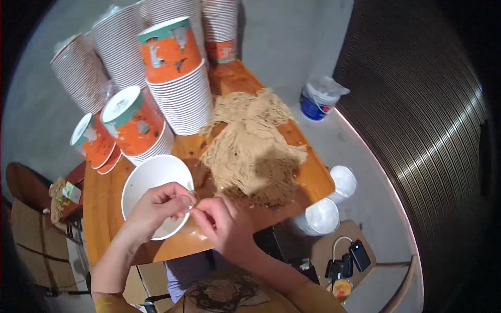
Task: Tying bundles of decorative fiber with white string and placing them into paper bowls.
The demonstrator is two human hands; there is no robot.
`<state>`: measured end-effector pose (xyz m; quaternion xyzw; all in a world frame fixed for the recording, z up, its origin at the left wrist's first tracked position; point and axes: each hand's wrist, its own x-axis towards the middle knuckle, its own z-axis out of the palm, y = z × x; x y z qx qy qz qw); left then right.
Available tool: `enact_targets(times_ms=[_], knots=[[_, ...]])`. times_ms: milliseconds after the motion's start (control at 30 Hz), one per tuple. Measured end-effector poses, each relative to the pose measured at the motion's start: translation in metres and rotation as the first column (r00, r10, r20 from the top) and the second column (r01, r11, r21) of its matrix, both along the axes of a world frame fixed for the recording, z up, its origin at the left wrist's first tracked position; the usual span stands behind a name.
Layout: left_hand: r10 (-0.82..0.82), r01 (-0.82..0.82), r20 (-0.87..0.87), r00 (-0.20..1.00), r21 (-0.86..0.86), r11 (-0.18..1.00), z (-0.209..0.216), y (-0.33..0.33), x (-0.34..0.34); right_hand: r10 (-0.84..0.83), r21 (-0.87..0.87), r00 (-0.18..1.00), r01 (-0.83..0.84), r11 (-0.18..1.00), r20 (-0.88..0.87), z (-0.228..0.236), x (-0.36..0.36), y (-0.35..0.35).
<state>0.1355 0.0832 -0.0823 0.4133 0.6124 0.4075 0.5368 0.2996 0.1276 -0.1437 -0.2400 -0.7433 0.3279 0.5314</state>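
My left hand is closed in a pinch over the right side of a white round tub. Close beside it, just past the tub's rim, my right hand pinches too, its fingertips almost meeting the left ones. A tiny pale bit shows between the fingertips, too small to name. Beyond my hands, a big heap of tan, thin, stringy strands lies on the wooden table. The heap's near edge is darker and in shadow. A few small dark specks show inside the tub.
Nested stacks of orange-and-green paper tubs stand at the table's far left. A lidded bucket and white containers sit on the floor at right. A stool holds a black phone-like device and a cable.
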Motion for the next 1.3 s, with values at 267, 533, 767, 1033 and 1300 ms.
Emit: enact_targets(times_ms=[267, 533, 767, 1033, 1300], knots=[[-0.002, 0.015, 0.180, 0.984, -0.071, 0.997, 0.002, 0.003, -0.005, -0.013, 0.009, 0.997, 0.014, 1.000, -0.073, 0.001, -0.017, -0.017], [-0.031, 0.038, 0.130, 0.991, -0.050, 0.998, 0.005, -0.002, -0.001, 0.002, 0.063, 1.000, -0.004, 0.998, 0.025, 0.003, 0.002, 0.005], [-0.067, 0.057, 0.103, 0.992, 0.098, 0.994, 0.001, -0.003, 0.003, 0.157, 0.266, 0.958, -0.221, 0.938, 0.242, 0.009, 0.010, 0.042], [-0.069, 0.098, -0.116, 0.991, 0.271, 0.958, -0.005, -0.005, 0.007, 0.310, -0.093, 0.949, -0.315, 0.945, -0.060, -0.009, 0.010, 0.035], [-0.012, 0.197, -0.434, 0.901, 0.385, 0.902, -0.006, -0.006, 0.012, 0.205, -0.150, 0.975, -0.191, 0.970, 0.086, 0.005, 0.007, 0.022]])
